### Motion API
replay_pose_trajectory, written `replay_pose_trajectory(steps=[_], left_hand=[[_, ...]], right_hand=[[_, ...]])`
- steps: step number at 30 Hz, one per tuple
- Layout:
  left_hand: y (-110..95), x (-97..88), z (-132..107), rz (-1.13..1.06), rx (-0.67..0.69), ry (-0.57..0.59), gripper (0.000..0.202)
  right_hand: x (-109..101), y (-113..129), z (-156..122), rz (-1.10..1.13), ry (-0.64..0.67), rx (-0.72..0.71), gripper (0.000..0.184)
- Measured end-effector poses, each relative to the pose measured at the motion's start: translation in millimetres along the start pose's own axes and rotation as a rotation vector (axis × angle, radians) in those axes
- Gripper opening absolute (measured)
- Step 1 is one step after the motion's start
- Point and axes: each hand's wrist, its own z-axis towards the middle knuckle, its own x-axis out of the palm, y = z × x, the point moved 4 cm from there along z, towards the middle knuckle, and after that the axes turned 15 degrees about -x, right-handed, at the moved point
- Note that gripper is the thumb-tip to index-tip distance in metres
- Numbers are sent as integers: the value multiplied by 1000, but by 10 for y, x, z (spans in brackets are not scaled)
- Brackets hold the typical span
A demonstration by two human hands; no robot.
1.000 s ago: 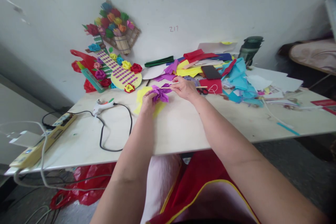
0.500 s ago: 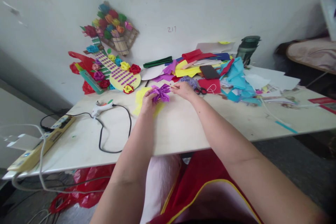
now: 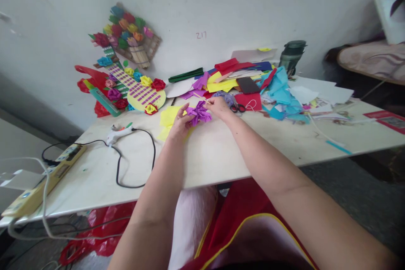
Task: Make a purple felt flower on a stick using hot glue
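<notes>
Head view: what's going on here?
A person sits at a table, with the left hand holding a crinkled purple piece. The right hand pinches a thin stick right by it. A yellow sheet lies near the left hand. A glue gun lies to the left, scissors to the right.

Stick (image 3: 200, 98) swung round — now slants away leftward — right hand (image 3: 217, 107) nearer purple paper (image 3: 200, 113).
</notes>
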Motion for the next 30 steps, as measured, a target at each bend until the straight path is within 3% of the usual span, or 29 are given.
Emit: replay_pose_trajectory(steps=[4,7,12,15,19,24,30], left_hand=[[11,48,-38,85,-33,69,90],[10,58,-48,104,-84,100,92],[5,-42,47,32,-104,3,49],[23,-82,102,78,-88,-62,37],[17,-75,87,112,-19,-109,29],[-16,-90,42,201,-36,-204,26],[-50,-104,44,289,54,-182,19]], right_hand=[[-43,20,10,-14,-18,-58,14],[-62,69,4,-14,0,-94,15],[-38,147,-18,-7,73,-168,19],[1,179,-34,-3,129,-216,16],[44,190,-48,16,162,-255,14],[66,182,-53,15,189,-266,18],[54,256,-67,5,217,-327,28]])
